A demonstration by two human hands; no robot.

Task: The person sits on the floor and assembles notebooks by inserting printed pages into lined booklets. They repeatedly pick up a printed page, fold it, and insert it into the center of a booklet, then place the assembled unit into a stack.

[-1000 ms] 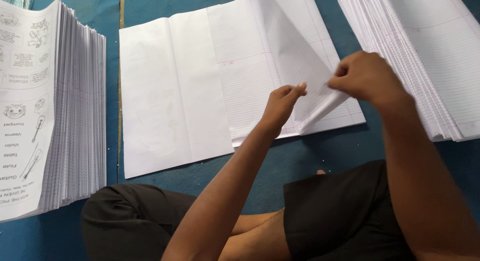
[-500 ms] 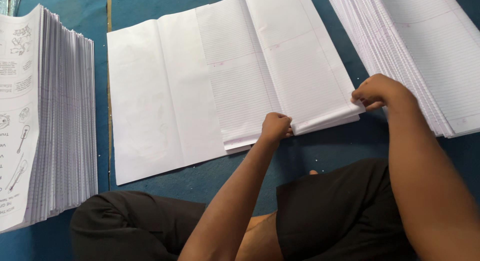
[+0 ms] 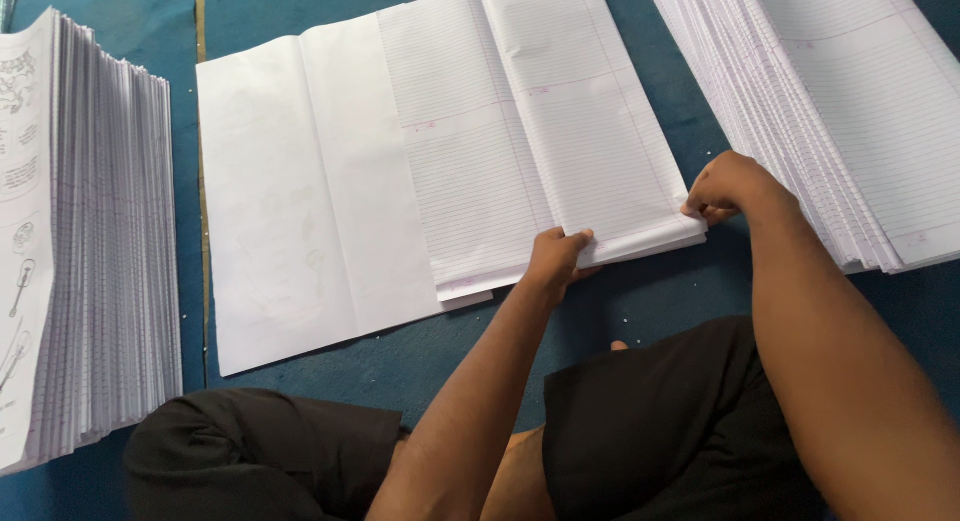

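A bundle of ruled white sheets [image 3: 560,131] lies open on a blue floor, overlapping a larger plain white sheet [image 3: 290,211] to its left. My left hand [image 3: 558,256] pinches the bundle's near edge at its centre fold. At the bundle's near right corner my right hand [image 3: 725,186] grips the paper with closed fingers. The bundle lies flat.
A tall stack of ruled sheets [image 3: 840,101] sits at the right. Another thick stack [image 3: 90,251] with line drawings printed on its top cover stands at the left. My legs in dark shorts [image 3: 650,431] fill the bottom of the view on the blue floor [image 3: 640,301].
A second ago my right hand held a ruled sheet lifted and curling over the bundle. That sheet now lies flat, and both hands have come down to the bundle's near edge.
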